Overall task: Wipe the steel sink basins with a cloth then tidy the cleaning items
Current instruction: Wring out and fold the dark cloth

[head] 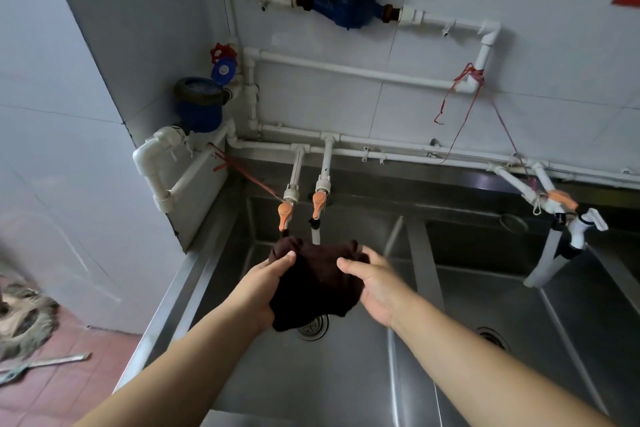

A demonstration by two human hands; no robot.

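A dark brown cloth (317, 282) hangs bunched between my two hands above the left steel basin (277, 374). My left hand (263, 288) grips its left side, thumb on top. My right hand (375, 288) holds the right side with its thumb pressed on the cloth. The cloth sits just below two taps with orange handles (318, 204), and a thin stream of water from the right one meets its top. The basin's drain (313, 326) shows partly under the cloth.
A second basin (554, 340) with its own drain (491, 336) lies to the right past a steel divider (420, 270). A tap with a grey hose (550, 253) hangs over it. White pipes and blue water meters (199, 104) run along the wall. A mop head (20, 315) lies on the floor.
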